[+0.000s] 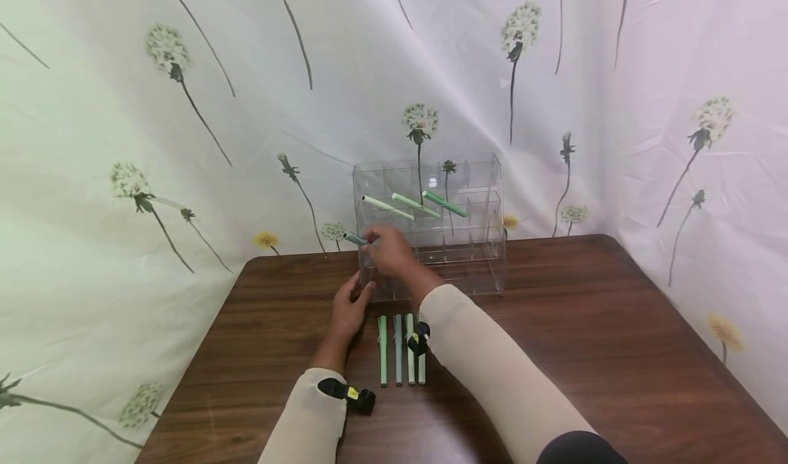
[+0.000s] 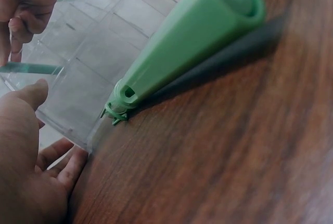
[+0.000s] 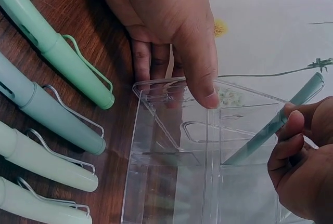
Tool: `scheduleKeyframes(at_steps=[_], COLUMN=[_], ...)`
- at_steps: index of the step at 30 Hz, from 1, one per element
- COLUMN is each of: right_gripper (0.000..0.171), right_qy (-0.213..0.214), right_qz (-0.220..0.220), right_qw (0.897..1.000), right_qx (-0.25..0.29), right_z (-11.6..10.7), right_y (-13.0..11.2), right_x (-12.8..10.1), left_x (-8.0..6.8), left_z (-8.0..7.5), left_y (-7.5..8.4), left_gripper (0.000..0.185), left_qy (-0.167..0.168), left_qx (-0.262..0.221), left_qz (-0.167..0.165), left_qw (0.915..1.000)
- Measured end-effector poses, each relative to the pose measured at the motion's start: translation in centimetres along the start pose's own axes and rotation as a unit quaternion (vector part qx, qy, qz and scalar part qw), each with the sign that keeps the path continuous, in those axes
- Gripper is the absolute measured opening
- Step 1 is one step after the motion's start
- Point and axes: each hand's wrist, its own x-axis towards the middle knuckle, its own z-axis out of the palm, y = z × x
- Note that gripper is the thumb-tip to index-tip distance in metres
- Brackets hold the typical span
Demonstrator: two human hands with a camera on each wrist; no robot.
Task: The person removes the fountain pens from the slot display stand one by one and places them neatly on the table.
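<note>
A clear acrylic organizer [image 1: 468, 259] stands at the back of the wooden table, with three green pens [image 1: 418, 205] slanting in its upper slots. My right hand [image 1: 388, 248] pinches a teal pen [image 3: 270, 125] whose lower end sits in a slot at the organizer's left end. My left hand [image 1: 347, 310] rests against the organizer's lower left corner [image 3: 143, 89], thumb on the front wall and fingers behind the edge. Several green and teal pens [image 1: 400, 348] lie side by side in front of the organizer, between my forearms; the nearest green pen [image 2: 182, 42] fills the left wrist view.
The brown wooden table [image 1: 615, 354] stretches to the right. A white cloth printed with dandelions [image 1: 185, 108] hangs close behind and to both sides.
</note>
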Motion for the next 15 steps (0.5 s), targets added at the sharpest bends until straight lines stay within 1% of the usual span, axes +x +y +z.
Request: scheduleKeyframes(at_steps=[5, 15], right_gripper=[0.015, 0.014], right_qy=[0.001, 0.006], right_qz=[0.009, 0.001], right_qw=[1.000, 1.000], right_qx=[-0.004, -0.009], right_z=[0.15, 0.08], right_y=[-0.03, -0.09], right_x=[0.17, 0.16], left_x=[-0.12, 0.03], left_z=[-0.04, 0.09], left_y=[0.13, 0.22], left_gripper=[0.055, 0.054], left_qy=[0.000, 0.004], left_qx=[0.000, 0.005], left_qz=[-0.005, 0.001], left_qw=[1.0000, 1.0000])
